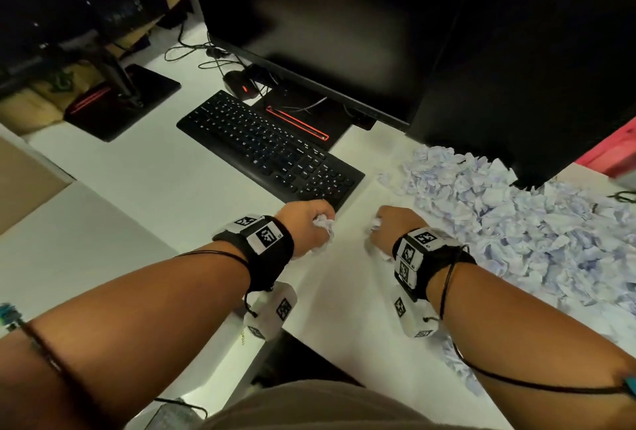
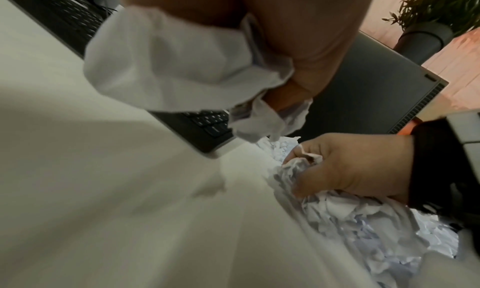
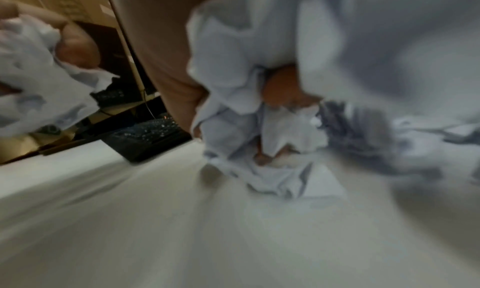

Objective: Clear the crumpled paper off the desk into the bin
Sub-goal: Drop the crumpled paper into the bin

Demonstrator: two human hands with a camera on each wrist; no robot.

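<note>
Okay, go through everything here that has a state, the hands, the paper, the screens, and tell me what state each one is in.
Left hand: grip closed on a crumpled white paper wad.
Right hand: grip closed on crumpled paper.
Heap of crumpled pale paper: lying on the white desk.
Black monitor: dark.
Black keyboard: untouched.

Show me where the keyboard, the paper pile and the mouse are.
keyboard (image 1: 272,150): head view, middle of the key area.
paper pile (image 1: 516,223): head view, centre of the crumpled heap on the desk's right side.
mouse (image 1: 241,86): head view, top of its black body.
</note>
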